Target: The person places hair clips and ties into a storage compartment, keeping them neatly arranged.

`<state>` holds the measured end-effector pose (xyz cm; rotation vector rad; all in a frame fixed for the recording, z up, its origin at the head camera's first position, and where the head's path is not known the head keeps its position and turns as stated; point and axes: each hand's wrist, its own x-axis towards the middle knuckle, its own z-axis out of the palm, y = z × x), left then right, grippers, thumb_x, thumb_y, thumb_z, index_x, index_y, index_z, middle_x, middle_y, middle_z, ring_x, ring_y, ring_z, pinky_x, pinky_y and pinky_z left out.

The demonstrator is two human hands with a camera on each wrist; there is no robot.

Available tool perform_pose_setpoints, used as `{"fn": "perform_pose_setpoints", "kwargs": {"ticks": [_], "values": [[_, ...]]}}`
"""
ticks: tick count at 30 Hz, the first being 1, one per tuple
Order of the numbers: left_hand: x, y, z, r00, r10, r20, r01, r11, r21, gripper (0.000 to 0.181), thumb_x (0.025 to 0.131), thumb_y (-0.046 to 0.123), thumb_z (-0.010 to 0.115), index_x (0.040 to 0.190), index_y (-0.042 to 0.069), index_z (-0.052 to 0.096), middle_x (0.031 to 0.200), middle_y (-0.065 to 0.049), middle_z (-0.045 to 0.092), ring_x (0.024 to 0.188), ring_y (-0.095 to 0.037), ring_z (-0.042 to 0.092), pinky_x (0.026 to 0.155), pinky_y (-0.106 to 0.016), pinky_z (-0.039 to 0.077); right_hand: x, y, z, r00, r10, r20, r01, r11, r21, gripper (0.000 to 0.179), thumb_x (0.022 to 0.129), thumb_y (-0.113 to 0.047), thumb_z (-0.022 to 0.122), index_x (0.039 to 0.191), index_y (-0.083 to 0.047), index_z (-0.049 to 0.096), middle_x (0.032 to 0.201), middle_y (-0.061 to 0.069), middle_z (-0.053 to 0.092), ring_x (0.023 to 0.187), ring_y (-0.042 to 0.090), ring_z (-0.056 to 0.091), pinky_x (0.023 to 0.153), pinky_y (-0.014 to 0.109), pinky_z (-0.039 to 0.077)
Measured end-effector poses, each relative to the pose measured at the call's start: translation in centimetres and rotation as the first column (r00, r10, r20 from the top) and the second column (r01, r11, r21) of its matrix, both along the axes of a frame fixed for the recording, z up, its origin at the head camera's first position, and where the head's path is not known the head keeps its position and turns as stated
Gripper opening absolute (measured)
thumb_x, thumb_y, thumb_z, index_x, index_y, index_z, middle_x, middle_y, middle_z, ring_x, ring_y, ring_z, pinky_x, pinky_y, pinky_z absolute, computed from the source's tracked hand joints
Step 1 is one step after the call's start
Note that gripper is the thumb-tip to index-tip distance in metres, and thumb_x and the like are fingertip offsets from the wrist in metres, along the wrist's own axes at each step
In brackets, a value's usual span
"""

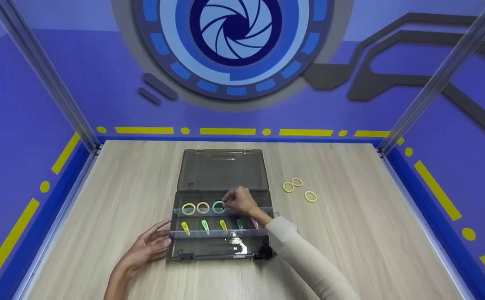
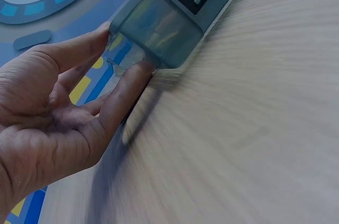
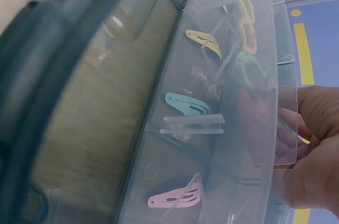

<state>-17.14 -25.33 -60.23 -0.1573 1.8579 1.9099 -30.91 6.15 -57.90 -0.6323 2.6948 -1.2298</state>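
Note:
A smoky see-through box (image 1: 223,168) lies on the table with its lid folded back. My right hand (image 1: 240,201) reaches into its back compartment, thumb and fingertips pinching the edge of a green ring-shaped hair tie (image 1: 215,207). To the left of it, a peach hair tie (image 1: 203,203) and a yellow hair tie (image 1: 188,204) stand in the same row. Several snap hair clips, among them a pink clip (image 3: 175,197) and a blue clip (image 3: 185,103), lie in the middle compartment. My left hand (image 1: 146,246) touches the box's left side with fingers extended, thumb nearest the front.
Right of the box, two yellow hair ties, one of them (image 1: 311,196) set apart, and a peach hair tie (image 1: 296,182) lie on the wooden table (image 1: 351,233). Clear dividers (image 1: 184,233) separate the compartments. Blue walls (image 1: 446,137) enclose the table at the back and sides.

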Motion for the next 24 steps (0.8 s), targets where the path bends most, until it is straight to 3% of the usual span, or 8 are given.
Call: {"fn": "perform_pose_setpoints", "kwargs": {"ticks": [6, 12, 16, 20, 24], "values": [[0.1, 0.1, -0.1, 1.000, -0.002, -0.004, 0.002, 1.000, -0.003, 0.074, 0.101, 0.021, 0.066, 0.162, 0.014, 0.026, 0.155, -0.029, 0.038, 0.127, -0.023, 0.060, 0.100, -0.042, 0.056, 0.1, 0.1, -0.1, 0.999, 0.011, 0.042, -0.011, 1.000, -0.009, 0.010, 0.084, 0.005, 0.074, 0.093, 0.007, 0.078, 0.087, 0.019, 0.078, 0.072, 0.018, 0.070, 0.062, 0.020, 0.053], [0.0, 0.2, 0.1, 1.000, 0.023, 0.010, -0.023, 0.998, -0.050, 0.076, 0.100, 0.024, 0.067, 0.162, 0.014, 0.026, 0.156, -0.029, 0.038, 0.131, -0.028, 0.060, 0.102, -0.046, 0.055, 0.2, 0.4, 0.0, 1.000, 0.024, 0.020, -0.023, 0.999, -0.033, 0.011, 0.085, 0.003, 0.075, 0.094, 0.007, 0.078, 0.089, 0.018, 0.079, 0.078, 0.027, 0.075, 0.068, 0.026, 0.058], [-0.1, 0.3, 0.2, 1.000, 0.025, 0.013, -0.024, 0.998, -0.055, 0.076, 0.099, 0.024, 0.068, 0.162, 0.014, 0.026, 0.156, -0.029, 0.038, 0.130, -0.028, 0.060, 0.103, -0.047, 0.055, 0.1, 0.9, 0.5, 0.996, 0.000, 0.093, 0.007, 0.997, -0.083, 0.012, 0.086, 0.002, 0.075, 0.097, 0.006, 0.078, 0.090, 0.019, 0.078, 0.077, 0.024, 0.075, 0.068, 0.028, 0.060], [-0.1, 0.2, 0.2, 1.000, 0.019, 0.011, -0.019, 0.999, -0.049, 0.076, 0.100, 0.024, 0.067, 0.162, 0.014, 0.026, 0.156, -0.029, 0.038, 0.130, -0.028, 0.060, 0.103, -0.046, 0.055, 0.0, 1.9, 1.3, 0.984, -0.012, 0.176, 0.037, 0.990, -0.140, 0.014, 0.090, 0.002, 0.072, 0.102, 0.009, 0.075, 0.092, 0.023, 0.077, 0.077, 0.034, 0.076, 0.065, 0.035, 0.063], [0.0, 0.1, 0.0, 1.000, 0.021, 0.015, -0.020, 0.998, -0.051, 0.076, 0.100, 0.025, 0.068, 0.162, 0.014, 0.026, 0.156, -0.030, 0.037, 0.129, -0.027, 0.061, 0.103, -0.047, 0.055, -0.2, 3.5, 2.2, 0.979, -0.030, 0.202, 0.064, 0.985, -0.163, 0.017, 0.091, 0.003, 0.071, 0.105, 0.011, 0.074, 0.092, 0.025, 0.076, 0.073, 0.032, 0.075, 0.058, 0.027, 0.060]]}}
